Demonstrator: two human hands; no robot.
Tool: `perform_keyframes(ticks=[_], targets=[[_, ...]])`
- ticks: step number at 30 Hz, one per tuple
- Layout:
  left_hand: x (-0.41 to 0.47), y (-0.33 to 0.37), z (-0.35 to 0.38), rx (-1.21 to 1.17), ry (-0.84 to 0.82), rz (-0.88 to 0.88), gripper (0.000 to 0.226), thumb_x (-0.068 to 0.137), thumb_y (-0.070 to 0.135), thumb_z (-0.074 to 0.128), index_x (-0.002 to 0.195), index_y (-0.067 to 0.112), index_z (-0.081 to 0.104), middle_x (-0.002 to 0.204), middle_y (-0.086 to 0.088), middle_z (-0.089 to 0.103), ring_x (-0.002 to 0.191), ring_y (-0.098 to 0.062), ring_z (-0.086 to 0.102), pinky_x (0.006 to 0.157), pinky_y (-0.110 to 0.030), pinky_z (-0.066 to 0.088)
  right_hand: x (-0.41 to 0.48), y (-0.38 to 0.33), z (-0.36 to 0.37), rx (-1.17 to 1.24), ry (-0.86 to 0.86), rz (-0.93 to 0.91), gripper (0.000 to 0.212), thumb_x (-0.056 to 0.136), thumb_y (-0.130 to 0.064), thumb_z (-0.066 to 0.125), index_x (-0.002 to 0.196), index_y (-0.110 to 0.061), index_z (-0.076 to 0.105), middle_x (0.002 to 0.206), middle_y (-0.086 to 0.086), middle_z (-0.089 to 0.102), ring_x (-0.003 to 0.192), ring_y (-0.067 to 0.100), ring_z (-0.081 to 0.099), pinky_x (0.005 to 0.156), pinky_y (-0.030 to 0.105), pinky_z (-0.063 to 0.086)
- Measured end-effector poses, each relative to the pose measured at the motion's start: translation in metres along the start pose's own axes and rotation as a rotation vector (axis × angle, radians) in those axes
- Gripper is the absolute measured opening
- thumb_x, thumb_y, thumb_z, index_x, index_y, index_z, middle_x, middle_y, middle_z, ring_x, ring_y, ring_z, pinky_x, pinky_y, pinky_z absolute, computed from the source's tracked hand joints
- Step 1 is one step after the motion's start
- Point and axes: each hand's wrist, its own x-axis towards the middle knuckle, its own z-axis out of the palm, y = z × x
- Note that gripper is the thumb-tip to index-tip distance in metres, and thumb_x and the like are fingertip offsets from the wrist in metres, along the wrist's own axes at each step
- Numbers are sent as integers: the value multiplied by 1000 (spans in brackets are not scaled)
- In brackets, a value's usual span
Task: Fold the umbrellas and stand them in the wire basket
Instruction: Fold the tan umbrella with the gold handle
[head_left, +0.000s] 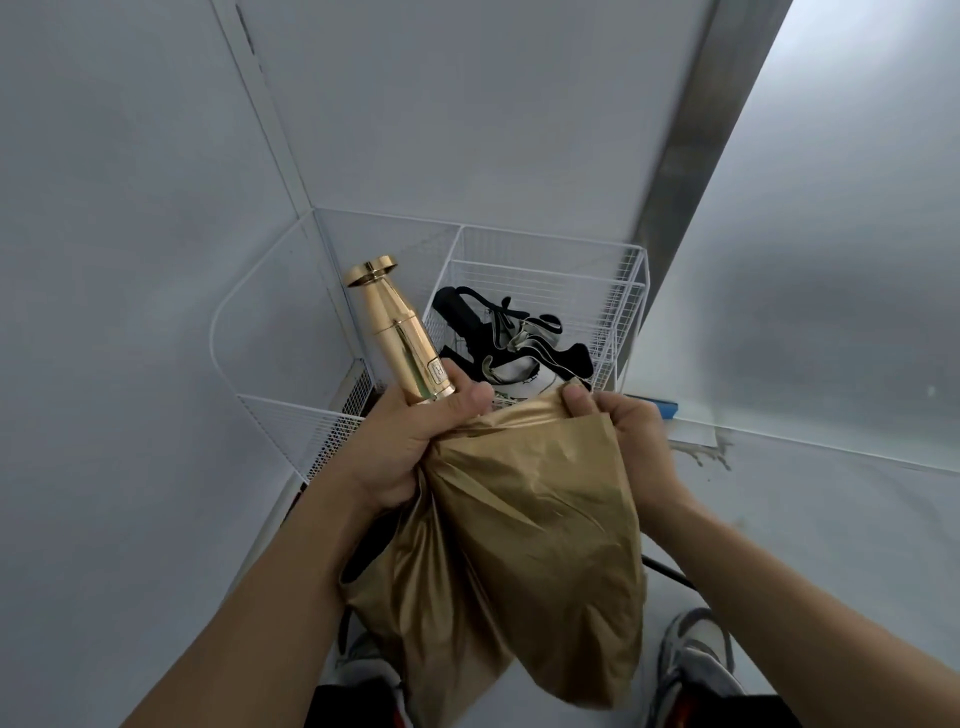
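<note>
Left hand (410, 441): closed in a fist around the gathered neck of the gold umbrella (519, 545), where fabric meets handle.
Gold handle (400, 332): rises out of the top of the left fist, tilted away and to the left, ending in a flared cap.
Canopy: hangs crumpled and loose below both hands, not wound or strapped.
Black-and-white umbrella (519, 343): just beyond the fingertips of both hands, already in the basket (leaning rather than truly upright, its folds slack).
Wire basket (550, 244): white, past both hands, set in the corner of the walls.
Right hand (623, 431): fingers curled over the canopy's upper edge, pinching the fabric.
Step in hand: probably gathering the gold canopy's panels before wrapping them.
Next move calls for: the right hand to smooth and wind the loose fabric round the shaft while the left holds firm, then a lift forward into the basket, handle up.
Writing: a small square emblem (438, 371) sits on the handle just above the left thumb; too small to read.
</note>
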Motion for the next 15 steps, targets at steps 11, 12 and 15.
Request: perform_keyframes(ticks=[11,12,15], targets=[[9,-6,-19,-65,507,12,23,77,5,78,71,10,56,62,-4,59,58,-16,59,59,-27,53,-23,-21,-12,-76,-432,245,73,82,-79,46,103,-13,71,90,-3,76,86,14,72,79,28,56],[10,-8,-21,-57,562,24,23,76,5,79,70,10,57,62,-4,59,58,-16,59,60,-28,53,-27,-17,-11,-160,-533,241,54,86,-66,57,97,-15,70,83,-9,75,80,8,72,73,23,55],[12,-8,-23,-67,681,42,23,75,4,80,67,11,60,64,-5,63,59,-17,63,63,-30,55,-26,2,-4,-229,-413,193,29,91,-32,67,82,-5,68,71,-1,71,66,17,67,64,28,53]])
